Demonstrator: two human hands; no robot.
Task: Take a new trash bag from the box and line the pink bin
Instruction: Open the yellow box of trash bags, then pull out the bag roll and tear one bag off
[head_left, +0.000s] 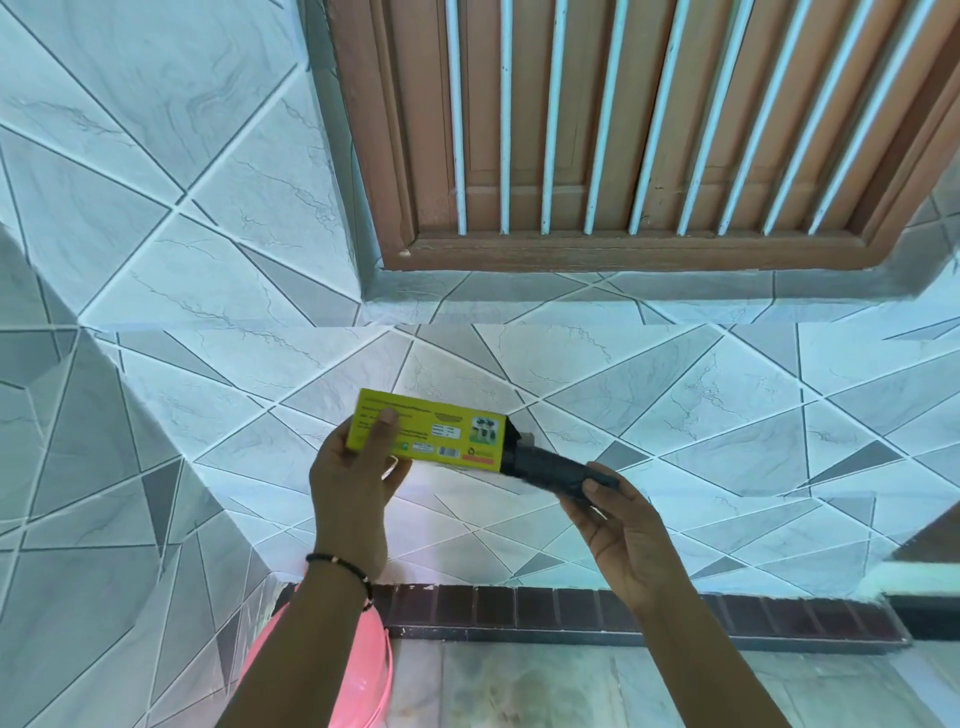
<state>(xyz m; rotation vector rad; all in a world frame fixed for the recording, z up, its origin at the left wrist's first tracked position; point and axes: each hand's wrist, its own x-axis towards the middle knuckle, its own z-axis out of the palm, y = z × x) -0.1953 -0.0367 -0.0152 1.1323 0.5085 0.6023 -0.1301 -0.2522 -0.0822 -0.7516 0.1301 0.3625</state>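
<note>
With left hand (353, 483) gripping the box (431, 431), right hand (618, 525) pinching the bag (556, 467) should pull straight out.

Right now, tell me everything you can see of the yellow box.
The yellow box is a small, flat, oblong carton, seemingly printed cardboard, bright yellow-green with lines of small print too fine to read, a barcode and a little picture near its right end. It is held in the air, lying lengthwise and slightly tilted, before the tiled wall. The left hand grips its left end, thumb on the printed face. Its right end is open, and a dark rolled trash bag sticks out there, pinched by the right hand.
</note>
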